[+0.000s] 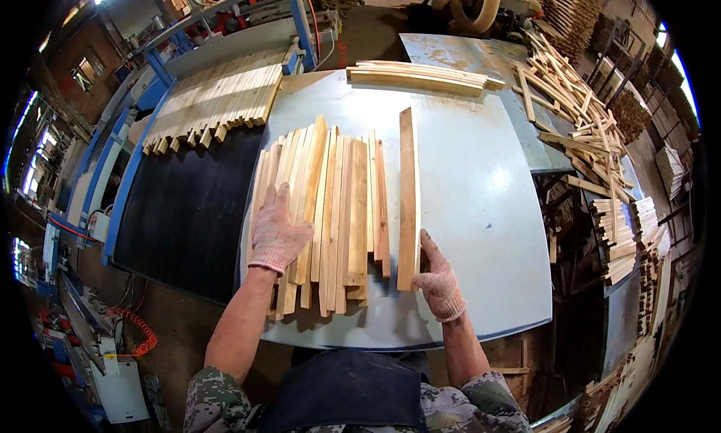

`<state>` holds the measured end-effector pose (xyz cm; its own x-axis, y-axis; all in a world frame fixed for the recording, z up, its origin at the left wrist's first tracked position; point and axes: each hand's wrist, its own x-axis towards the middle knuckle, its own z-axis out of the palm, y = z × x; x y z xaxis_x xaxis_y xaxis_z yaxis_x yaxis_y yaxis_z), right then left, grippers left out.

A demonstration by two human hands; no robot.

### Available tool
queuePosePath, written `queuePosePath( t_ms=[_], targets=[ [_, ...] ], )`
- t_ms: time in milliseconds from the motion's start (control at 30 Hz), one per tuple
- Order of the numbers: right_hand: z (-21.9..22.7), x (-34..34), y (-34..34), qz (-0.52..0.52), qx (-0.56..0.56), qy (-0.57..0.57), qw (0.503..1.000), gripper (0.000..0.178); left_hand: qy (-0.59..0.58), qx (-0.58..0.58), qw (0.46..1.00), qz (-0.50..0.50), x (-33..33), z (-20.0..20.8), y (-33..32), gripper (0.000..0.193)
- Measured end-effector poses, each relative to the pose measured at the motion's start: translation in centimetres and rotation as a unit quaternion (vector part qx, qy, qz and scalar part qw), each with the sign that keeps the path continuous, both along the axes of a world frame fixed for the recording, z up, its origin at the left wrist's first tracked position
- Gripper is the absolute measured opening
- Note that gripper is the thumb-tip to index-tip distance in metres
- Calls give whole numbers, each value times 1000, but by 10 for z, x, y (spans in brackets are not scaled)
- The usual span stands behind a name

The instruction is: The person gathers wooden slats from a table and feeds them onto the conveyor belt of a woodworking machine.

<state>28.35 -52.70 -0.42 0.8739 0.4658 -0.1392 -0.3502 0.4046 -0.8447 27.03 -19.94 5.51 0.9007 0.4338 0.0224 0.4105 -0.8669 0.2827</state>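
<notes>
Several pale wooden strips (336, 208) lie side by side, lengthwise away from me, on the light grey tabletop (481, 215). Across the left part of this row rests my left hand (278, 234), in a worn pinkish-white glove, its fingers stretched out on the wood. A single wooden strip (408, 200) stands apart to the right of the row, with a brown broad face showing. At its near right edge, my gloved right hand (441, 286) grips it between thumb and fingers. The fingertips of that hand are partly hidden by the strip.
More strips (417, 78) lie crosswise at the table's far edge. To the left, a black conveyor belt (188, 208) carries a row of strips (218, 95) beside a blue machine frame (158, 65). A jumbled heap of offcuts (578, 110) covers a bench at the right.
</notes>
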Motion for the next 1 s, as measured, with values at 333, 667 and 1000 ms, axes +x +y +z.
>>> queuePosePath(
  t_ms=[333,667,1000],
  targets=[
    [-2,3,-30,58,-610,-218,760,91,-87,-38,995,8,-10,2,12,85],
    [17,27,-21,51,-666,-278,690,78,-34,75,997,-14,-17,-4,-7,85],
    [44,203,135,43,-415,-380,826,67,71,88,953,-281,-86,29,-50,83]
  ],
)
